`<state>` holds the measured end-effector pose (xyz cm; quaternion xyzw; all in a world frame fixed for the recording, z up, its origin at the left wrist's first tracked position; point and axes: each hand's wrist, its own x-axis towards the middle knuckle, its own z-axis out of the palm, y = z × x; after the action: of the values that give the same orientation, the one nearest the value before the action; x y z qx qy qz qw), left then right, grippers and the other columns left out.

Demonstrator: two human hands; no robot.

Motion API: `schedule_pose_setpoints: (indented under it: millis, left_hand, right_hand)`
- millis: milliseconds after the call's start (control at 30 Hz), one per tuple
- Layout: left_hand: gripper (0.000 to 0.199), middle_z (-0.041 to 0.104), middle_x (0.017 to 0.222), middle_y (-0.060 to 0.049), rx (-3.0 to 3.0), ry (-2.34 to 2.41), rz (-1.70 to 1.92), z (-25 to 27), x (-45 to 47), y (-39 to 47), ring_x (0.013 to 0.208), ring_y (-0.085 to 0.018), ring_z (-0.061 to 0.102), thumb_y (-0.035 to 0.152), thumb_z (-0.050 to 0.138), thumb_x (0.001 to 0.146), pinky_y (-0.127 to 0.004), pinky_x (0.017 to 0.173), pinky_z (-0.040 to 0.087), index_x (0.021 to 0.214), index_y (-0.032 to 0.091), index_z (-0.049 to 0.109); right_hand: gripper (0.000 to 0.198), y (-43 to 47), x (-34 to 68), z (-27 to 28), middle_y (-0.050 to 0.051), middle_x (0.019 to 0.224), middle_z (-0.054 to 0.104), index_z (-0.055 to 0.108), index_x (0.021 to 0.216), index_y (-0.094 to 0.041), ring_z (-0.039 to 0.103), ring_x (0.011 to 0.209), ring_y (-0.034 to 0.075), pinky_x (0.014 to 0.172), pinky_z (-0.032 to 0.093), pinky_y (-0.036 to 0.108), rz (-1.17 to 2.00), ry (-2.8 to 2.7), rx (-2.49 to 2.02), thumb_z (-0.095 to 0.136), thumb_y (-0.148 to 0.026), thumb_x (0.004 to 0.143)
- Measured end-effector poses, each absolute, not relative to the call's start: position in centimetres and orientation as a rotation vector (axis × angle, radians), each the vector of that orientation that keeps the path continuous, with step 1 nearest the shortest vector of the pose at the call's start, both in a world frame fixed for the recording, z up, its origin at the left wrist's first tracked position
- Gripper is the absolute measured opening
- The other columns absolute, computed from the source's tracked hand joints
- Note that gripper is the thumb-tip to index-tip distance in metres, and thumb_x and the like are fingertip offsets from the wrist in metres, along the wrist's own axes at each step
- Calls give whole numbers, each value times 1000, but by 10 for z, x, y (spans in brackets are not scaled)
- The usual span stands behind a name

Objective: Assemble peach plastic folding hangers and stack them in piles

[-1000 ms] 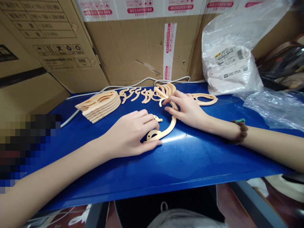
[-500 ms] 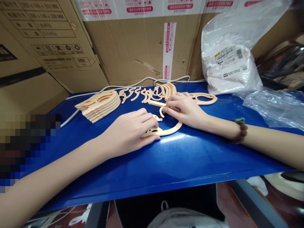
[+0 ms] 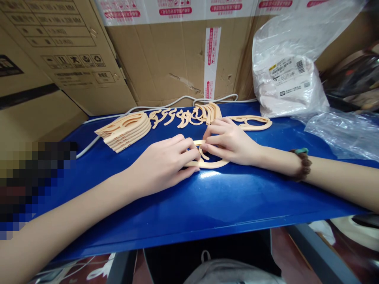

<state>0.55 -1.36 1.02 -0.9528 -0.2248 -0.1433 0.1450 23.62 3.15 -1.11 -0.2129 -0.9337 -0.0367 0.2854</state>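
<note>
A cream plastic folding hanger (image 3: 213, 164) lies on the blue table in front of me, its curved outer arm facing me. My left hand (image 3: 168, 162) grips its left end, thumb at the near edge and fingers bent over the top. My right hand (image 3: 233, 142) is closed around its right part, fingertips at the small curved hook (image 3: 203, 153) inside the outline. The joints under my fingers are hidden. Just beyond my right hand lies another cream hanger piece (image 3: 257, 123).
A stack of cream hanger arms (image 3: 127, 132) stands at the left. Several loose hooks (image 3: 170, 117) and curved pieces (image 3: 210, 112) lie along the back. Behind them run a white cable (image 3: 183, 97) and cardboard boxes (image 3: 166, 59). A plastic bag (image 3: 290, 79) sits at the back right.
The straight bar near my right fingers has swung down toward the curved arm, closing the outline. The small hook has shifted slightly toward me. Both hands keep nearly the same place.
</note>
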Motion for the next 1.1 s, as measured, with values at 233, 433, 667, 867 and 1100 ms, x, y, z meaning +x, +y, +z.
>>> schedule_pose_setpoints:
  millis: [233,433,667,867,1100]
  left_hand:
    - [22,67,108,-5,-2728,-667,-382,5,5,-17,92,-19,66,27,46,100,-28,60,45,118,19,56]
    - [20,70,109,-3,-2837,-632,-309,7,6,-26,87,-19,70,23,49,95,-29,63,49,110,18,60]
    - [21,71,90,-2,-2933,-602,-276,11,9,-30,79,-17,69,19,45,91,-27,61,47,100,16,64]
    - [22,70,92,-3,-2929,-579,-252,12,9,-28,85,-18,67,18,44,90,-28,65,46,95,19,65]
    - [24,69,98,-2,-2940,-696,-156,15,5,-26,81,-17,67,19,45,90,-28,55,38,104,20,64]
  right_hand:
    - [34,28,236,-9,8,89,67,70,82,-15,58,77,15,74,44,30,44,-2538,-462,44,-29,99]
    - [33,23,235,-7,9,89,69,64,81,-17,60,79,17,72,46,30,62,-2586,-420,40,-29,101]
    - [20,20,235,-6,8,96,70,61,100,-17,61,84,17,74,46,28,-20,-2625,-375,45,-29,98]
    - [31,20,233,-4,10,102,69,61,112,-15,61,91,19,80,46,31,-15,-2689,-399,42,-35,100]
    - [23,25,231,-9,7,92,70,65,98,-16,62,85,19,78,44,30,54,-2513,-717,47,-31,98]
